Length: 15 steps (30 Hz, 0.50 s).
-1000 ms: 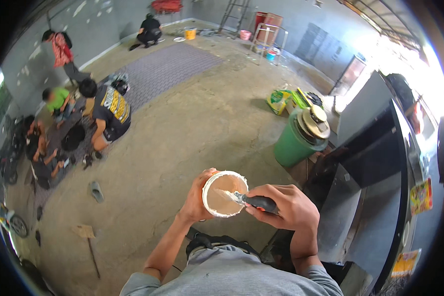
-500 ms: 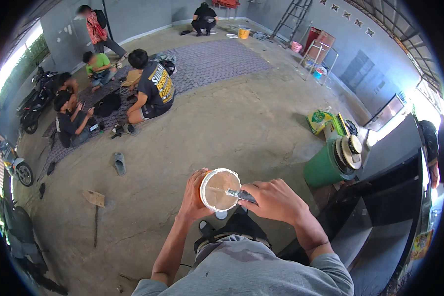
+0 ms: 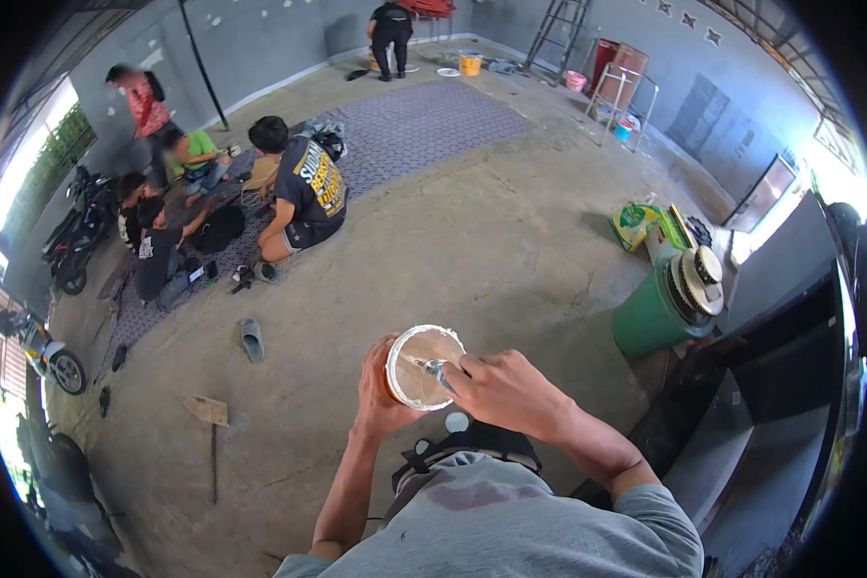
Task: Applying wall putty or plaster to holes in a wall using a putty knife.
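several left fingers curled round tub, right fingers clenched on scraper

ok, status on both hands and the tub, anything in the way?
Left hand holding tub by its side. Right hand gripping scraper, tip inside tub. Right hand hides part of rim.

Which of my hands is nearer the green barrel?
Right. Your right hand, gripping a tool in the tub, is left of the barrel; your left hand, on the tub's left side, is farther left.
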Each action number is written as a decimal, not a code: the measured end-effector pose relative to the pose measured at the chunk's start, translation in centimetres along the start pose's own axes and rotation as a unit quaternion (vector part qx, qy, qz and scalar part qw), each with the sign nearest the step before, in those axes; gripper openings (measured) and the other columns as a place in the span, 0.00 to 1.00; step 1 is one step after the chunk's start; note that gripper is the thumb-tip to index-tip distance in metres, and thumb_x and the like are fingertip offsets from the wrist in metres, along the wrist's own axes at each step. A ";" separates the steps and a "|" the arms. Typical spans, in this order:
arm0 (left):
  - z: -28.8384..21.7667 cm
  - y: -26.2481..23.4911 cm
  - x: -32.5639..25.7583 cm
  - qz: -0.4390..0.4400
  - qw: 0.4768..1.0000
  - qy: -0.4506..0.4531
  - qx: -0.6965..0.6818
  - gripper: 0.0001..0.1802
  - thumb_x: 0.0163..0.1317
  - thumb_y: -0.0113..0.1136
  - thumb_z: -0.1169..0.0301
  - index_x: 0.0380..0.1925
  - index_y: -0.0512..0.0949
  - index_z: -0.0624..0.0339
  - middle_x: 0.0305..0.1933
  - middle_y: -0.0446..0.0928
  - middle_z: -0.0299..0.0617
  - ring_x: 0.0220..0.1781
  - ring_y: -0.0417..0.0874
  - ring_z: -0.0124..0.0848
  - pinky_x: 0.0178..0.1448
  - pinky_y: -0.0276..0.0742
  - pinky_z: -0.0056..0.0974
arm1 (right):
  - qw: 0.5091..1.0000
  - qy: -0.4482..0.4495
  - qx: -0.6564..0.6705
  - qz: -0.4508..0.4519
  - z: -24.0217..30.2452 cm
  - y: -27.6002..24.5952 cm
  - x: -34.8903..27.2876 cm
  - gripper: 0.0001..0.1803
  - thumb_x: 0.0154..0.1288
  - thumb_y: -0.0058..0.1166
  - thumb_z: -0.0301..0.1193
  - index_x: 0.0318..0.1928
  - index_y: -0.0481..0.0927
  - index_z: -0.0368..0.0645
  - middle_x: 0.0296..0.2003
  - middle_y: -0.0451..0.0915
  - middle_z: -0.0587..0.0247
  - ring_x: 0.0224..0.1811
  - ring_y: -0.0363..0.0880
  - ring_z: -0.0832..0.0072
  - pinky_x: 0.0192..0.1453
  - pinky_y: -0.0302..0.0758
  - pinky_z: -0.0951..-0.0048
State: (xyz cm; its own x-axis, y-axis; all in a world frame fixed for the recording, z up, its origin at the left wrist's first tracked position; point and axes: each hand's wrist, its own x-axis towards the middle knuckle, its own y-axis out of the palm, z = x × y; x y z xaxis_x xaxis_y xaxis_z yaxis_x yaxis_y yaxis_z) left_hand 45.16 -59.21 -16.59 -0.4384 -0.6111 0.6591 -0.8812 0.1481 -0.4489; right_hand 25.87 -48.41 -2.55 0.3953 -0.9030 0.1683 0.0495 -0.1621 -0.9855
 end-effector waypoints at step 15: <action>1.9 2.4 0.8 0.027 0.992 0.080 -0.090 0.63 0.33 0.91 0.59 0.71 0.62 0.56 0.70 0.73 0.50 0.71 0.75 0.52 0.77 0.67 0.59 | 0.989 0.019 0.142 0.027 -2.6 -3.4 -2.7 0.16 0.60 0.67 0.35 0.49 0.84 0.48 0.30 0.79 0.65 0.28 0.82 0.63 0.32 0.78 0.61</action>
State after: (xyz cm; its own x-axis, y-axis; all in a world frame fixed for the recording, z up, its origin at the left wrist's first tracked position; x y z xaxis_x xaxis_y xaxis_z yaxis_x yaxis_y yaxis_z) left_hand 43.02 -60.84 -18.24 -0.4953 -0.4699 0.7307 -0.8668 0.3232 -0.3798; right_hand 22.23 -46.49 0.44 0.3694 -0.9227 0.1099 0.2870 0.0008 -0.9579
